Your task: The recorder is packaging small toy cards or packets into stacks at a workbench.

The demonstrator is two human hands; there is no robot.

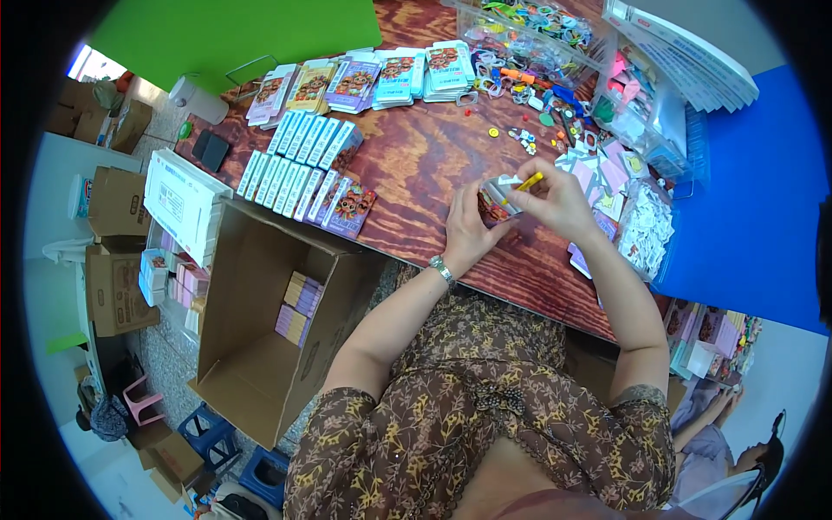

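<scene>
My left hand (pixel 470 232) is wrapped round a small printed box (pixel 496 212) above the near edge of the wooden table. The box's upper end faces my right hand (pixel 557 204), and something pale shows there. Between the right thumb and fingers is a small yellow piece (pixel 530 181), held at the box's opening; its exact kind is too small to make out. Just right of this hand lie loose pastel cards (pixel 598 178) in a pile. Small colourful trinkets (pixel 524 139) are scattered beyond both hands.
Filled boxes (pixel 290 178) stand in rows at left, behind them stacks of flat cartons (pixel 400 76). A large open cardboard box (pixel 234 321) sits below the table's left edge. Clear bins of trinkets (pixel 542 30) and white packets (pixel 643 227) stand right. Another person (pixel 706 442) is at lower right.
</scene>
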